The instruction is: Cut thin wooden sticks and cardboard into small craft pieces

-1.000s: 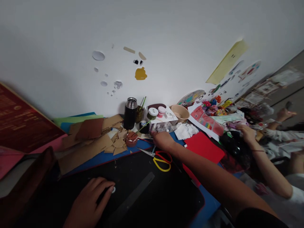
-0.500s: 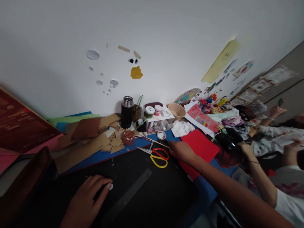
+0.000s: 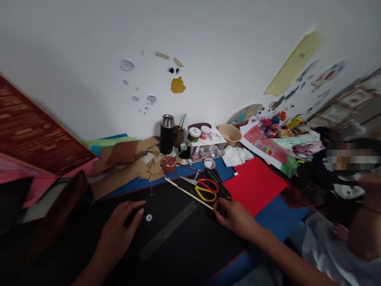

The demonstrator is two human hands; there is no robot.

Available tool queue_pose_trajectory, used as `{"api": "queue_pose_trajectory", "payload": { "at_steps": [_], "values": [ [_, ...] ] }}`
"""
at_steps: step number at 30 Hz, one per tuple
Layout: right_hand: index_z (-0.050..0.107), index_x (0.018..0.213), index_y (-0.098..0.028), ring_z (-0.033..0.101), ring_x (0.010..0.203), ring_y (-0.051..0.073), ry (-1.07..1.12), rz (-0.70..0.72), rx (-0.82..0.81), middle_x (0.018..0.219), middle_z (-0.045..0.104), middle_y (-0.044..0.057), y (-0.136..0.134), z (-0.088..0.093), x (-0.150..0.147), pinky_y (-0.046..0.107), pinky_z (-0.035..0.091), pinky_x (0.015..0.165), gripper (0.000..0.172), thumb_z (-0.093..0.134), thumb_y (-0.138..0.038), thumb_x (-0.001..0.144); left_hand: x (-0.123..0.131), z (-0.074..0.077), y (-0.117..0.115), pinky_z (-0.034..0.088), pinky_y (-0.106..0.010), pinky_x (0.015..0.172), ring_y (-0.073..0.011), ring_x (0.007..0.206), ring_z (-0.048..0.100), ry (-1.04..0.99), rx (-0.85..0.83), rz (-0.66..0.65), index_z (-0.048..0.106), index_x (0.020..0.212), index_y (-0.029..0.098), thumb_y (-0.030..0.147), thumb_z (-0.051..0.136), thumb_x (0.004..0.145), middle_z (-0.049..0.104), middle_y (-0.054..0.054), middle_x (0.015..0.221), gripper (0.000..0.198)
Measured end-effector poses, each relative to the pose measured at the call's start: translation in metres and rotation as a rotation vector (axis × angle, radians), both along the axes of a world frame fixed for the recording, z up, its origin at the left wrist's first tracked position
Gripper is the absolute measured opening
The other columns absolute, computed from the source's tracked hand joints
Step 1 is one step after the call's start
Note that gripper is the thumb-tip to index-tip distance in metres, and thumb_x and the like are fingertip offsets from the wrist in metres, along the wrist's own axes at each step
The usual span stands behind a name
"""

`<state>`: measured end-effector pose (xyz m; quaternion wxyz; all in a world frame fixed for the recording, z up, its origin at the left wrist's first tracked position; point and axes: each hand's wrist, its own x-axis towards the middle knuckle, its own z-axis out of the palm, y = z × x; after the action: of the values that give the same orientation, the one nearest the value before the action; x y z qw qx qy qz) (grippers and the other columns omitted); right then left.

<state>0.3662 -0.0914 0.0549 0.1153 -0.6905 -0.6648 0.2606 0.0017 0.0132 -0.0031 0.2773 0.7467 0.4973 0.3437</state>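
Open ground: the black mat (image 3: 190, 254) between the left hand (image 3: 119, 230) and the right hand (image 3: 235, 216), crossed only by a flat ruler (image 3: 168, 230) and a small white disc (image 3: 149, 217). Beyond, the wooden stick (image 3: 187, 192), scissors (image 3: 204, 189) and black cutters (image 3: 218, 183) bar the way — behind them cardboard scraps (image 3: 125, 174), thermos (image 3: 167, 133) and jars (image 3: 194, 134) crowd the wall. Right: flat red sheet (image 3: 256, 184), then a seated person (image 3: 342, 238) close by.

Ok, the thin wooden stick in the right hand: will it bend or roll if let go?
The thin wooden stick runs straight though the right hand pinches only one end, so probably stiff and light. It looks slim and possibly round, so it may roll on the flat black mat.
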Motion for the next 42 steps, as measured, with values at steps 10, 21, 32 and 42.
{"api": "queue_pose_trajectory", "payload": {
  "at_steps": [10,21,32,42],
  "values": [
    [0.071,0.105,-0.020,0.067,0.064,0.016,-0.109,0.259,0.126,0.073,0.073,0.002,0.058,-0.004,-0.082,0.024,0.033,0.057,0.019,0.055,-0.026,0.096,0.026,0.051,0.004,0.042,-0.027,0.058,-0.0138,0.057,0.050,-0.469,-0.459,-0.043,0.074,0.114,0.018,0.057,0.069,0.085,0.057,0.003,0.064,0.049],
    [0.067,0.099,-0.019,0.051,0.056,0.011,0.546,0.035,0.271,0.062,0.053,-0.007,0.103,-0.024,-0.117,0.021,0.034,0.057,0.019,0.063,-0.036,0.095,0.013,0.033,0.026,0.045,-0.026,0.058,-0.0170,0.067,0.059,-1.079,-0.588,0.119,0.078,0.088,0.013,0.047,0.087,0.073,0.068,-0.006,0.072,0.038],
    [0.057,0.079,-0.020,0.041,0.047,0.010,0.909,-0.100,0.203,0.052,0.047,-0.008,0.117,-0.028,-0.130,0.021,0.032,0.051,0.042,0.058,-0.059,0.094,0.025,0.023,0.025,0.046,-0.028,0.062,-0.0178,0.071,0.062,-1.134,-0.663,0.044,0.078,0.094,0.015,0.040,0.084,0.077,0.070,-0.007,0.077,0.030],
    [0.062,0.078,-0.020,0.037,0.052,0.011,0.836,-0.173,0.260,0.056,0.041,-0.007,0.107,-0.049,-0.117,0.022,0.028,0.049,0.039,0.062,-0.056,0.093,0.018,0.023,0.021,0.046,-0.027,0.061,-0.0169,0.069,0.062,-1.097,-0.563,0.157,0.079,0.090,0.014,0.041,0.086,0.076,0.070,-0.006,0.074,0.031]
  ]
}}
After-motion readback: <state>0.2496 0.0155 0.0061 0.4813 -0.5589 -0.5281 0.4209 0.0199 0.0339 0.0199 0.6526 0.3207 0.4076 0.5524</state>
